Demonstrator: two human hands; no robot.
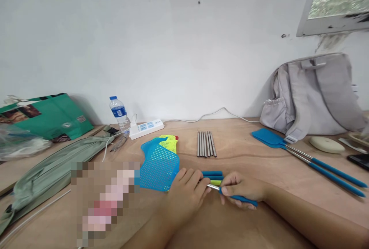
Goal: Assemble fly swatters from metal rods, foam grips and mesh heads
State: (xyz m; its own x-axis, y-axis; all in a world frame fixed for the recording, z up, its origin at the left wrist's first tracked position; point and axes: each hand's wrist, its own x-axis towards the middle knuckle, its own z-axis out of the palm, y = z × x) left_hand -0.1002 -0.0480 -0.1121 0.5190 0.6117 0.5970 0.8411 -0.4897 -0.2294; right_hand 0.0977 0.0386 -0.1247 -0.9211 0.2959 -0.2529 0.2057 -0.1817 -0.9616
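My left hand (186, 193) is closed around the far end of a thin metal rod (213, 186). The rod runs into a blue handle (240, 200), which my right hand (242, 187) grips with thumb and fingers. Just beyond my hands lie loose blue handles (212, 173) and a yellow-green handle (215, 183), partly hidden. Left of them, blue perforated fly swatter heads (158, 164) overlap yellow-green heads (170, 143). Several metal rods (206, 144) rest side by side farther back.
Two blue fly swatters (311, 160) lie at right before a grey backpack (314, 95), near a cream oval case (326, 144). A power strip (147, 128), water bottle (118, 112), green bag (54, 116) and grey-green strap bag (57, 170) are left. A blurred patch (108, 203) hides something.
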